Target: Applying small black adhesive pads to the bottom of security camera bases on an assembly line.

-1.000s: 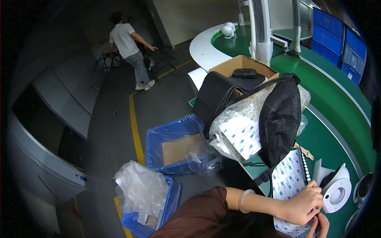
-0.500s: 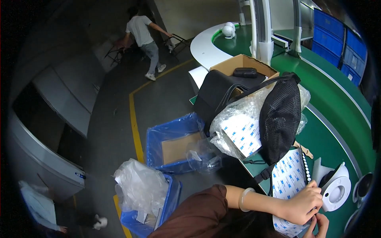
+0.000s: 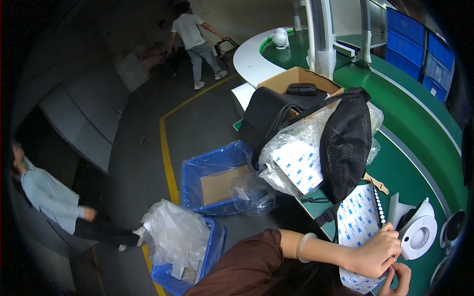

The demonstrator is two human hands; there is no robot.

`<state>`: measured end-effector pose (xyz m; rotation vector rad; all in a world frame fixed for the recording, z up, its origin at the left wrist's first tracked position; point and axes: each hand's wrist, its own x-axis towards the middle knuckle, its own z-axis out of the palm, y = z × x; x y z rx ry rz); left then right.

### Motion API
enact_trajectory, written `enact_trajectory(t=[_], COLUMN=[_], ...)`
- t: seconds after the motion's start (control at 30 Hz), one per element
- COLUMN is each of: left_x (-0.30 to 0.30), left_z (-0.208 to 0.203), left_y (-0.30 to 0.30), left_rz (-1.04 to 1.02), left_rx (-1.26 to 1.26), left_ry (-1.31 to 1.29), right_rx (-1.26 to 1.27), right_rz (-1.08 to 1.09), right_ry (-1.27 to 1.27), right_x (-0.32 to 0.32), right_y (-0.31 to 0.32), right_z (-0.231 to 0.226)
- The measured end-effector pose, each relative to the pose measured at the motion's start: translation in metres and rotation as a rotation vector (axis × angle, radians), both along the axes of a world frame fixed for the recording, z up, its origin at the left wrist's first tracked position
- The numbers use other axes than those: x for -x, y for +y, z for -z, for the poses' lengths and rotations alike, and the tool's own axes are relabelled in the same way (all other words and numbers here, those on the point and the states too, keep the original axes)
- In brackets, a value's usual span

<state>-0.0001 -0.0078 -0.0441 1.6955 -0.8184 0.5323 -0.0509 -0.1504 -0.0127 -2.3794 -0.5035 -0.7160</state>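
My left hand (image 3: pixel 377 254), a pale bracelet on its wrist, is closed with its fingertips pinched together over a white backing sheet with blue print (image 3: pixel 356 217). Close below it, my right hand (image 3: pixel 399 277) has bent fingers pressed together, touching the left fingertips. Whatever they hold is too small and covered to make out. A black strip with white round dots (image 3: pixel 378 204) runs along the sheet's right edge up to the left hand. Just right of the hands lies a white round plastic housing (image 3: pixel 418 238) with a ring-shaped face, on the green table.
A black mesh bag (image 3: pixel 348 140), bubble wrap (image 3: pixel 276 160) and an open carton (image 3: pixel 296 76) crowd the table's left side. Plastic-lined blue bins (image 3: pixel 190 165) stand on the floor. Dark round parts (image 3: pixel 453 229) lie at the far right. Two people (image 3: pixel 190 34) (image 3: pixel 49 195) are walking.
The person at the left has come further into view, walking rightward. The far person has moved a little to the right. My hands stay nearly in place, fingers still together.
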Motion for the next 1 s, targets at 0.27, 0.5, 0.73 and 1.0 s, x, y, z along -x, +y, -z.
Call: enact_trajectory(t=[0.27, 0.5, 0.73, 1.0], left_x=[-0.003, -0.006, -0.004, -0.007], left_z=[-0.006, -0.015, -0.019, -0.017], left_y=[-0.003, 0.024, 0.02, 0.014], left_rz=[0.076, -0.038, -0.016, 0.017], left_rx=[-0.062, -0.194, -0.304, -0.282], left_ry=[0.009, 0.066, 0.081, 0.112], right_rx=[-0.126, -0.076, -0.293, -0.541], right_rz=[0.047, -0.092, 0.317, 0.296], right_ry=[0.19, 0.074, 0.034, 0.164], right_x=[0.011, 0.002, -0.004, -0.018], right_y=[-0.014, 0.01, -0.016, -0.014], right_z=[-0.004, -0.018, -0.018, -0.018])
